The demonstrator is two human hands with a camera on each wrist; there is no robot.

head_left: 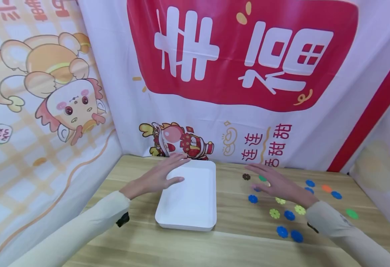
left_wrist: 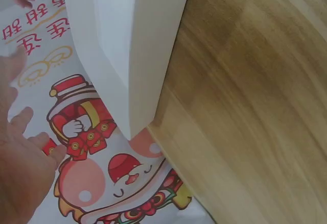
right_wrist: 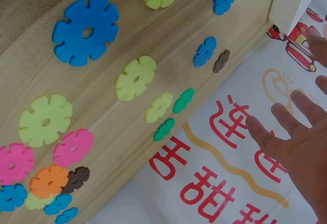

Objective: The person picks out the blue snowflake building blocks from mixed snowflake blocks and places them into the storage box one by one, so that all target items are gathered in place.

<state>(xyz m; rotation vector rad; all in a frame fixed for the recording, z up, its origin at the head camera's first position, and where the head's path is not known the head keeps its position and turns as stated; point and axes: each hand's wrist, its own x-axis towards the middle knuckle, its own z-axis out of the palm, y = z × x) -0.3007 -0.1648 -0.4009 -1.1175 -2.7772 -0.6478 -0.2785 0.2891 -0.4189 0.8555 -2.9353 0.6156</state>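
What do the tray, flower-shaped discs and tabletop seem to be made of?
Tray: probably smooth white plastic, given its even colour and rounded corners.
Flower-shaped discs: likely plastic, fairly matte, with solid colours and clean notches.
Tabletop: satin wood or printed laminate; grain shows either way.

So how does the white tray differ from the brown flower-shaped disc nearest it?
The white tray is rectangular with raised walls; the brown flower-shaped disc is flat with a notched edge. The tray is far larger than the disc. The tray is white, the disc dark brown. Both rest on the wooden table.
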